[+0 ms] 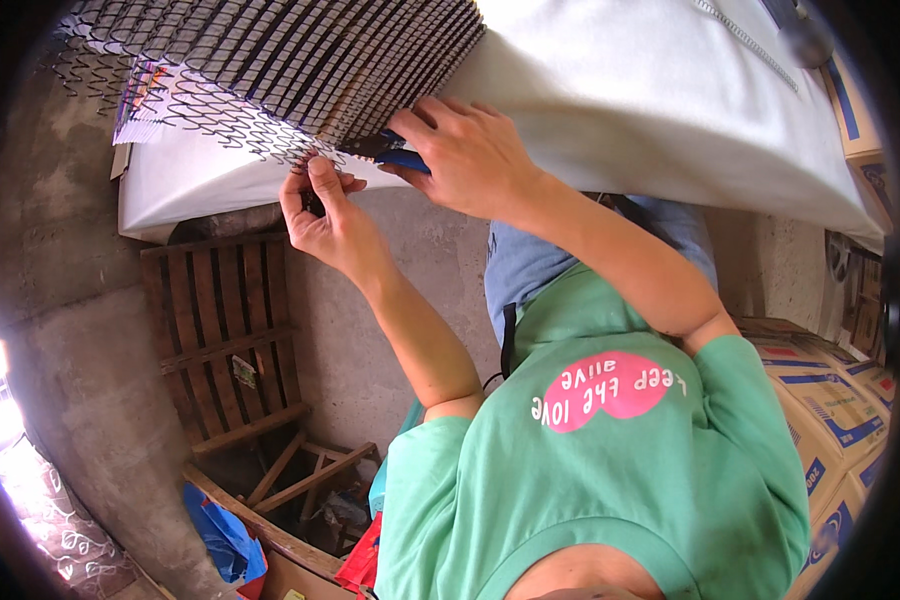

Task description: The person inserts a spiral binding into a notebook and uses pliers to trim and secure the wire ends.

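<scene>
My right hand (465, 150) is wrapped round blue-handled pliers (402, 159). Their dark jaws point left, at the near corner of a block of black wire coils (300, 65). The coils lie in close rows, and loose zigzag wire ends stick out along the near left edge. Just left of the jaws, my left hand (330, 215) is closed, thumb against fingers, on a wire end (305, 155) at that corner. Printed sheets in pink and purple (145, 98) show under the left side of the coils.
The block rests on a table with a white cloth (610, 90). A thin metal chain (750, 45) lies at the far right. Cartons (820, 400) are stacked to my right. A wooden slatted pallet (220, 340) leans at the left, near a blue bag (220, 530).
</scene>
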Available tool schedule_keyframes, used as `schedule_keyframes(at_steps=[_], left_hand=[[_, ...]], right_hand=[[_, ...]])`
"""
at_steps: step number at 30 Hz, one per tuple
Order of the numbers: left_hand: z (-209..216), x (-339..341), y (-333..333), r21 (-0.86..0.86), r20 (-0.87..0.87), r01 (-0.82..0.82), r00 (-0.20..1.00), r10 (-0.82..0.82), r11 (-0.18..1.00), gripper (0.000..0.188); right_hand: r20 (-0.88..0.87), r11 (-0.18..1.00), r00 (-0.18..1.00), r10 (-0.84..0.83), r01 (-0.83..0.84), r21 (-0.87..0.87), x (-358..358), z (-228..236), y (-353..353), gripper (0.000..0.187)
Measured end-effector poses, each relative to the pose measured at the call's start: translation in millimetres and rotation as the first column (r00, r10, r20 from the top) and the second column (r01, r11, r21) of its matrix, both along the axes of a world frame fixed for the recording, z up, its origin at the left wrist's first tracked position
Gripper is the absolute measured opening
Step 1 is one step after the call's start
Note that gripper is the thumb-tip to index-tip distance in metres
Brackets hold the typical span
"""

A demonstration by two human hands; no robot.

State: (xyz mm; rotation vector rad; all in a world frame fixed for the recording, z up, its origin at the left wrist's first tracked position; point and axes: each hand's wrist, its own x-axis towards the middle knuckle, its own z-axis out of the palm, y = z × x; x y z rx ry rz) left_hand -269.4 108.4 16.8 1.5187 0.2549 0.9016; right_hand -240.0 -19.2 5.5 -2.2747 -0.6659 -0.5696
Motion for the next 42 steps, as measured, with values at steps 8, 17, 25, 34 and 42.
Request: schedule_keyframes(at_steps=[8,17,25,34,42], left_hand=[[4,-1,-1,0.014,0.013,-0.031,0.999,0.030,0.999,0.018],[2,0,2,-0.004,-0.003,-0.001,1.000,0.001,1.000,0.018],[4,-3,-3,0.033,-0.022,-0.006,1.000,0.007,0.999,0.019],[2,-5,0,0.051,-0.026,0.010,1.000,-0.009,0.999,0.021],[3,-9,3,0.061,-0.037,0.035,0.999,-0.033,0.998,0.026]], right_hand=[[0.104,0.998,0.994,-0.041,0.046,-0.045,-2,1,-2,0.036],[-0.466,0.972,0.862,0.199,-0.112,0.208,-11,-5,-1,0.038],[0.020,0.997,0.997,-0.080,0.080,0.014,-10,7,-4,0.047],[-0.248,0.998,0.968,0.040,-0.048,-0.027,-3,19,-3,0.036],[-0.032,1.000,0.999,-0.017,0.016,-0.021,-1,1,-6,0.038]])
